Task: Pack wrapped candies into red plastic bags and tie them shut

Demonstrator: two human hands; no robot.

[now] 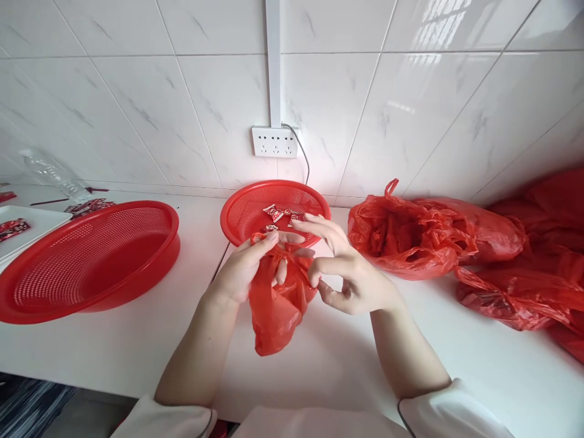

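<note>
A small red plastic bag (276,310) hangs in front of me, its top bunched and its lower part bulging; what is inside does not show. My left hand (249,261) is closed on the bag's top, thumb on the near side and some fingertips showing through the handle opening. At the bag's right edge, my right hand (349,264) pinches the plastic between thumb and a finger, with the other fingers raised. Just behind the bag sits a round red basket (232,210) with several small red-and-white wrapped packets (272,213) in it.
A larger red basket (159,261) stands at left, near a white tray (41,216) with packets and a clear plastic bottle (55,173). Filled red bags (410,243) crowd the right side. A socket strip (275,142) with a cable is on the tiled wall.
</note>
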